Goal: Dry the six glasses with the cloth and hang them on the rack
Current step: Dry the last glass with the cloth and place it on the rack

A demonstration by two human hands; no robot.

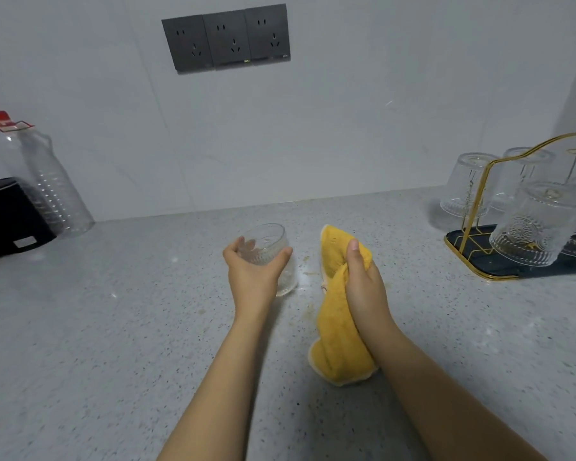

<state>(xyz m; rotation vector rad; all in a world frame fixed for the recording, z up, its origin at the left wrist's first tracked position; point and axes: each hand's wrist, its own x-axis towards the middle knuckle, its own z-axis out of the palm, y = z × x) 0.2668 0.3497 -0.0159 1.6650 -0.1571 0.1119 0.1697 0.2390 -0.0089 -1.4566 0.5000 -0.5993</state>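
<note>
My left hand [251, 271] grips a clear patterned glass [268, 242] from below, its mouth tilted away from me above the counter. Just to its right, my right hand [364, 281] holds a bunched yellow cloth [335, 341] that hangs down to the counter. Cloth and glass are apart. At the right edge stands a gold wire rack [479, 207] on a dark tray [499, 266]. Several clear glasses hang upside down on it, one large at the front [529, 224] and one at the back left [468, 186].
A grey speckled counter [113, 327] runs to a pale tiled wall with three dark sockets [226, 38]. At the far left stand an empty plastic bottle with a red cap [44, 181] and a black appliance [10, 216].
</note>
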